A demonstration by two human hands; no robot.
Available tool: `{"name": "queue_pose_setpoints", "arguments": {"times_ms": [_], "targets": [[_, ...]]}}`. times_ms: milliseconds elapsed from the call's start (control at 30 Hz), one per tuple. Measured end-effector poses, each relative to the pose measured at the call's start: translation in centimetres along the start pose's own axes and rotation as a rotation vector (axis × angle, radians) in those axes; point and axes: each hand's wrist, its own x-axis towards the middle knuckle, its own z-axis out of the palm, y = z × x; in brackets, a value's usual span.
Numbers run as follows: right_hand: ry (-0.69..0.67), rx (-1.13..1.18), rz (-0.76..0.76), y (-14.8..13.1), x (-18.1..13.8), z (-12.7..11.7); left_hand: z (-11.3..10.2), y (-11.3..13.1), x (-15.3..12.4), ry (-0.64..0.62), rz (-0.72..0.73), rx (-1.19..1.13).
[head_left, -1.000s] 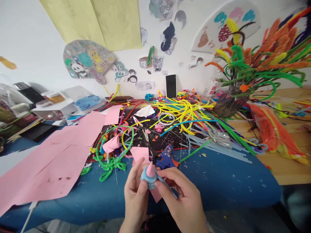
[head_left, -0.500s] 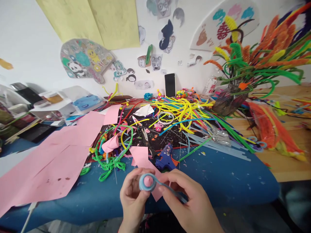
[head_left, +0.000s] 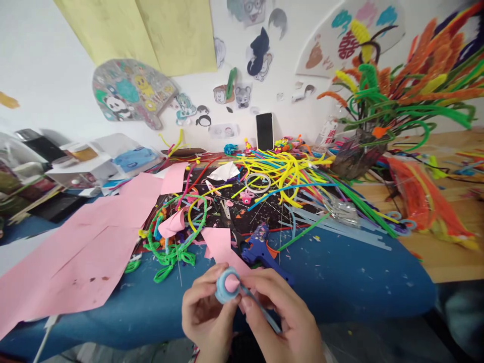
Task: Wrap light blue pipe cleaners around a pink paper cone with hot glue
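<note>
My left hand (head_left: 206, 315) holds a small pink paper cone (head_left: 230, 283) near the table's front edge. A light blue pipe cleaner (head_left: 260, 312) is coiled around the cone's base, and its loose tail runs down to the right through my right hand (head_left: 282, 320). My right thumb and fingers pinch the pipe cleaner right beside the coil. The cone's tip points toward the camera.
A blue glue gun (head_left: 262, 249) and scissors (head_left: 230, 227) lie just beyond my hands. Pink paper sheets (head_left: 83, 252) cover the left. Green pipe cleaner loops (head_left: 170, 252), a yellow pipe cleaner heap (head_left: 291, 174), a vase of pipe cleaner stems (head_left: 359, 151) and a phone (head_left: 264, 131) stand behind.
The cone has been tipped from pointing up to pointing toward the camera. Both hands have moved lower and slightly left, and my right hand has drawn the pipe cleaner tail closer to the coil.
</note>
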Motion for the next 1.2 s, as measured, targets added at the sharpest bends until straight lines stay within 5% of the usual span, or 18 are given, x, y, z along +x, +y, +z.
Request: {"name": "queue_pose_setpoints", "arguments": {"times_ms": [267, 633, 900, 1200], "targets": [[0.027, 0.132, 0.119, 0.8, -0.4, 0.5, 0.4, -0.7, -1.9, 0.035, 0.024, 0.091], [0.027, 0.068, -0.012, 0.3, 0.1, -0.4, -0.4, 0.1, -1.5, 0.05, -0.201, -0.053], [0.029, 0.09, -0.106, 0.7, 0.1, -1.1, -1.9, 0.1, 1.3, -0.398, 0.018, 0.012], [-0.18, 0.021, -0.334, 0.8, 1.6, -3.5, -1.5, 0.6, 4.4, -0.606, 0.182, -0.005]]}}
